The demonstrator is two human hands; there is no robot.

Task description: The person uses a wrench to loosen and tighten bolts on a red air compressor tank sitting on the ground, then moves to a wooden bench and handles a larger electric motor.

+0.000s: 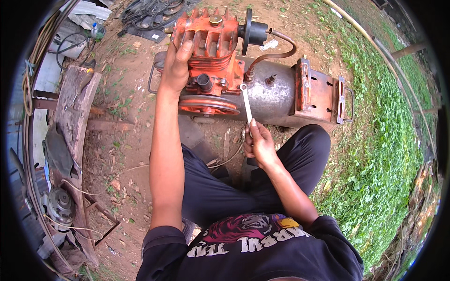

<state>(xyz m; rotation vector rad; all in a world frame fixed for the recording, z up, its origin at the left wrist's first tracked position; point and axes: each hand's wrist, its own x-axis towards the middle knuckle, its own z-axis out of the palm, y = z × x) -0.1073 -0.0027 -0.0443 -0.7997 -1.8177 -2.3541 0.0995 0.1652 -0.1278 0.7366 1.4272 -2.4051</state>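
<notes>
Compressor (213,65), orange; left grip (176,71) clasping its finned edge, right grip (260,143) holding wrench (247,104). Open grass (370,173) right of tank (281,103). Dark shirt (281,260): white lettering (245,244).

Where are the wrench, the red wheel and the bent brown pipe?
Wrench (247,106): head view, middle of its shaft.
Red wheel (208,107): head view, near its middle.
Bent brown pipe (294,48): head view, on its bend.

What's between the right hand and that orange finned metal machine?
The head view shows a slim silver metal wrench between the right hand and the orange finned machine.
</notes>
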